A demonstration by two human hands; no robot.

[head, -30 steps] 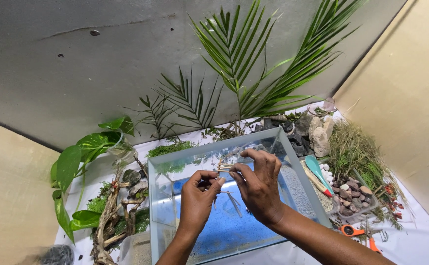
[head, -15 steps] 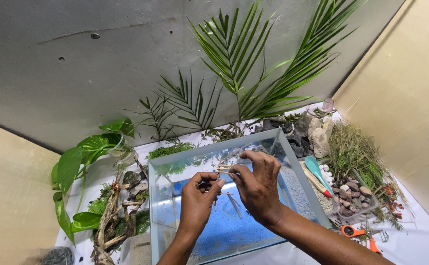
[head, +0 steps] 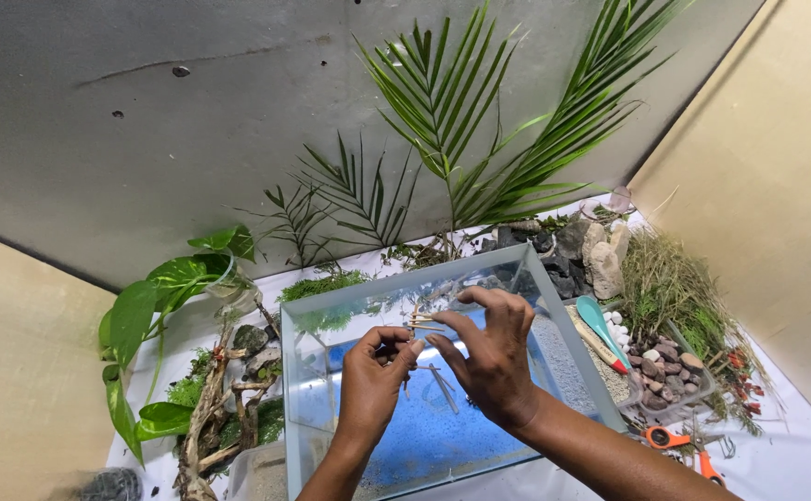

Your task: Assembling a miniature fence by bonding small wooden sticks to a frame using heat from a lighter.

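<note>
A clear glass tank (head: 305,371) with a blue floor sits on the white table. Both my hands hover over its middle. My left hand (head: 373,380) and my right hand (head: 491,357) pinch a small bundle of thin wooden sticks (head: 421,323) between their fingertips, held above the blue bottom. A few more thin sticks (head: 443,388) lie on the tank floor under my hands.
Palm fronds (head: 452,121) rise behind the tank. Driftwood (head: 211,417) and a leafy green plant (head: 155,288) lie left. Grey rocks (head: 572,241), dry grass (head: 670,283), a tray of pebbles (head: 665,366), a teal scoop (head: 596,320) and orange scissors (head: 675,441) are right.
My hands stay over the tank and work the stick bundle; their fingers have shifted slightly, with no clear change in position.
</note>
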